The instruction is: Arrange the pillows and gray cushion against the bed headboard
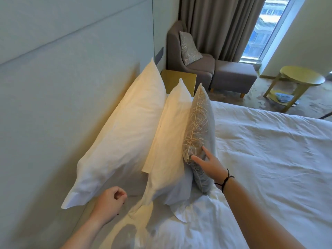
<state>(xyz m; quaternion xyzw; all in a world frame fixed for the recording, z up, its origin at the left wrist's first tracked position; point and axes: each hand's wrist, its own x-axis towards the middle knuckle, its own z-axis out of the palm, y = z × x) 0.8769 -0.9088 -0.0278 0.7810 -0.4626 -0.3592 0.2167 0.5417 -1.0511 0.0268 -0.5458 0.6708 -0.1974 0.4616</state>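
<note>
While the right hand (209, 165) rests its spread fingers on the near end of the gray cushion (199, 126), its grip is wide and flat, pressing rather than clasping; a dark cord circles that wrist. The cushion stands on edge on the bed (269, 150), leaning against the smaller white pillow (170, 141) just to the headboard side of the grip. Beyond that pillow, the larger white pillow (122, 133) leans on the padded headboard (53, 105). So the row runs from the grip toward the wall: cushion, small pillow, large pillow, each touching the next.

The left hand (109, 202) hangs curled into a loose fist near the large pillow's near corner, well to the headboard side of the right grip, holding nothing; whether it touches the sheet cannot be told.

Past the far ends of the pillows stands a yellow-topped nightstand (179, 80), partly hidden behind them. Farther off are a gray armchair (179, 58) carrying a patterned cushion (189, 45), a matching footstool (233, 76), brown curtains (221, 24), a window (260, 29), and a round yellow bench (303, 78) with papers on its lower shelf, too small to read.

Nothing blocks the grip. The cushion's lower corner sinks into rumpled sheet, and both forearms are cut off by the frame's bottom edge.

Counted: two white pillows, one gray cushion on the bed, one on the chair, two hands.
</note>
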